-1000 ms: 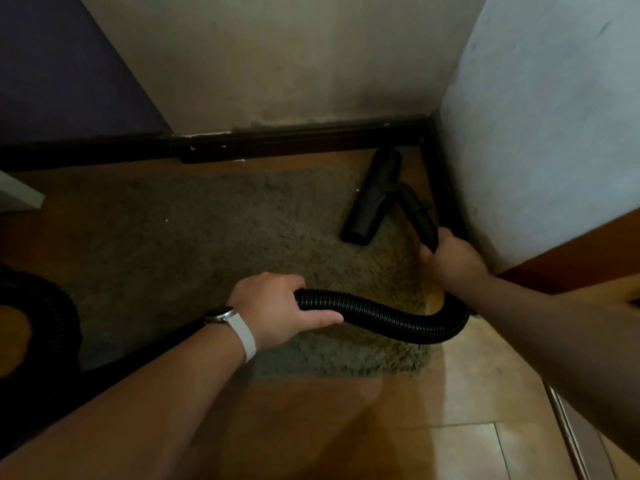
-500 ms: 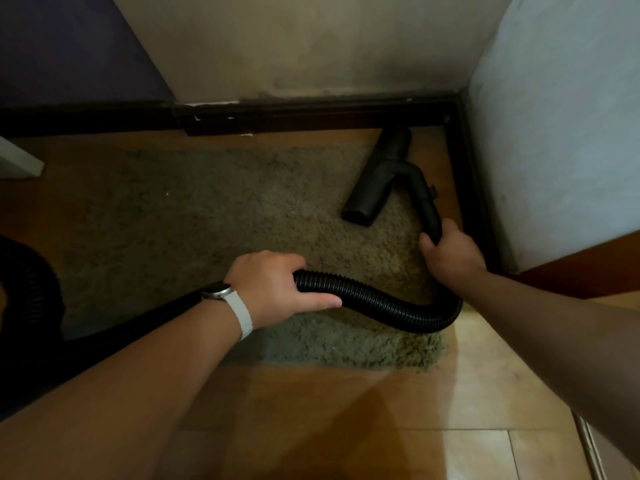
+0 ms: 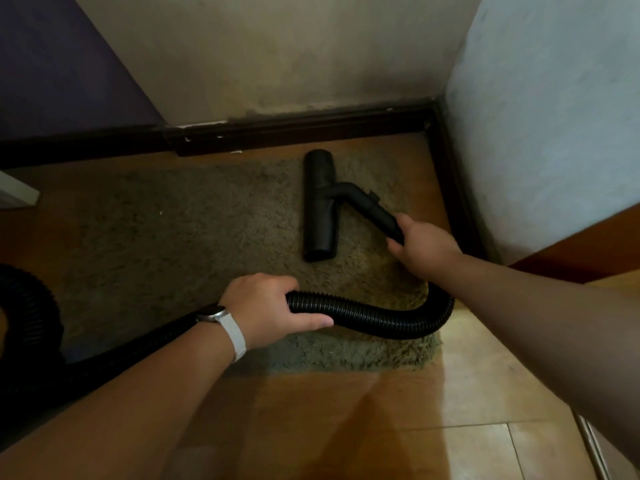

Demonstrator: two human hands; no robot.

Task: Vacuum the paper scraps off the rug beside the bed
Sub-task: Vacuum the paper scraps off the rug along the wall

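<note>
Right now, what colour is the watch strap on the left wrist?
The watch strap is white; the head view shows it.

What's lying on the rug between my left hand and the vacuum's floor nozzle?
Nothing but bare rug pile: the head view shows no paper scraps between the left hand and the floor nozzle.

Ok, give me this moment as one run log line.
left hand grips hose | right hand grips wand | nozzle head flat on rug
</note>
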